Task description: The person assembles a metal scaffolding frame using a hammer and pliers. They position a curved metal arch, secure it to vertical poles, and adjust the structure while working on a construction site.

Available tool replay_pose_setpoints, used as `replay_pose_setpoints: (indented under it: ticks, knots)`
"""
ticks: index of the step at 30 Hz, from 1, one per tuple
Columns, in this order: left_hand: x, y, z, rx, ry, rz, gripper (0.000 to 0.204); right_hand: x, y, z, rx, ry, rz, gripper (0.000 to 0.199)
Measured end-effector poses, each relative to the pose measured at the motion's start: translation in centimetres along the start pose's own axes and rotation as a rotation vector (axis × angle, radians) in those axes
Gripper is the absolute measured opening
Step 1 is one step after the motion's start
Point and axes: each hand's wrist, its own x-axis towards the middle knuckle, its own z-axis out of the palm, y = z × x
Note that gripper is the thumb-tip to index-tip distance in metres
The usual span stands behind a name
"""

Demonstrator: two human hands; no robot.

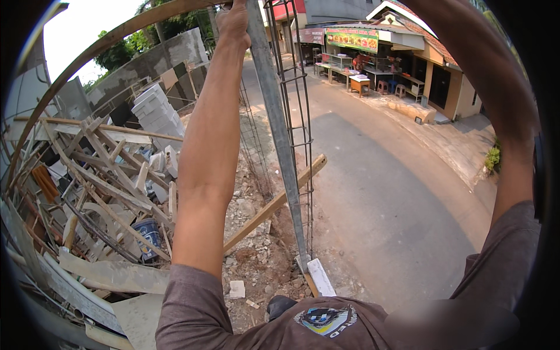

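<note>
The grey metal post [280, 125] stands slightly tilted from near 12 o'clock toward 6, its foot beside a white block [321, 277]. The left hand [234, 26], just before 12, is at its upper end; the fingers are cut off, so I cannot tell its grip. The right hand is beyond the top edge, its grip unseen. The post looks stiff, likely heavy and smooth; its flat sides, clear of the rebar cage [302, 143], seem the best hold.
</note>
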Motion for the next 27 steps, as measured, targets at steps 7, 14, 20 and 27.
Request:
replay_pose_setpoints:
  ticks: [7, 14, 20, 27]
  knots:
    - [-0.4, 0.6, 0.1, 0.038, 0.057, -0.019, 0.04, -0.5, 0.8, 1.5, 0.031, 0.09, -0.001, 0.019]
    - [-1.4, 0.6, 0.8, 0.019, 0.069, -0.028, 0.039, -0.4, 1.4, 3.8, 0.011, 0.18, -0.051, 0.022]
    - [-0.1, -0.4, 0.3, 0.003, 0.072, 0.017, 0.037, -0.9, 0.9, 4.6, 0.127, 0.14, 0.044, 0.018]
    - [-0.5, 0.2, 0.1, 0.001, 0.055, 0.007, 0.038, -0.9, 1.3, 8.3, 0.118, 0.306, 0.017, 0.019]
